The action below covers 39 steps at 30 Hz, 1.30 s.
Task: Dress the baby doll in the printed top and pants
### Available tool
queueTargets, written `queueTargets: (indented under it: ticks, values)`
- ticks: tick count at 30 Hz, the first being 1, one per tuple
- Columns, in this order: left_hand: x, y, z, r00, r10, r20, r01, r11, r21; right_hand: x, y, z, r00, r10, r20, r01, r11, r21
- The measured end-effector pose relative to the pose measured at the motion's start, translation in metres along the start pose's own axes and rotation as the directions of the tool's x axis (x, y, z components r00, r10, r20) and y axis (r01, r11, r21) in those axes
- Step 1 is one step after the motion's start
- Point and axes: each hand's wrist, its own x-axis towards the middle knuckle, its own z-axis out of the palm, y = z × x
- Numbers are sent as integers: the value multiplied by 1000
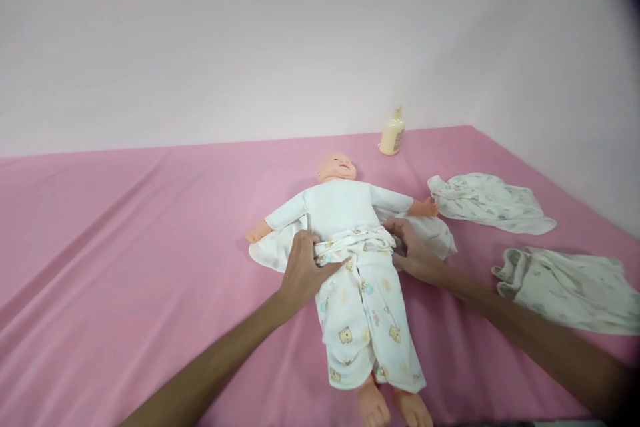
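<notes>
A baby doll lies on its back, arms spread, head toward the wall. It wears a white long-sleeved top and white baby trousers printed with bears. The trousers' waistband is bunched at the doll's waist. At the left side of that waistband, my left hand grips the cloth, its thumb lying across the front. My right hand closes on the waistband's other side, its fingertips partly hidden behind the cloth. White fabric spreads out under the doll on both sides. Its bare feet stick out of the trouser legs.
The doll rests on a pink sheet bordered by a white padded wall. A cream pump bottle stands beyond the doll's head. To the right lie a crumpled printed cloth and a folded printed garment.
</notes>
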Motion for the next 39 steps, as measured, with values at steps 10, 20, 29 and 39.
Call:
queueTargets:
  ticks: [10,20,29,39]
  values:
    - [-11,14,-6,998,-62,1,62,996,58,3,-2,4,999,50,-21,-50,999,4]
    - [-20,-3,-30,966,-102,239,138,981,-139,2,1,4,1000,-13,-7,13,1000,-17]
    - [-40,-13,-40,922,28,387,-40,999,23,2,-6,6,1000,7,-23,-10,995,-102]
    - [-37,-4,-23,958,-83,274,87,996,-1,-1,-12,19,995,22,-98,-32,994,-102]
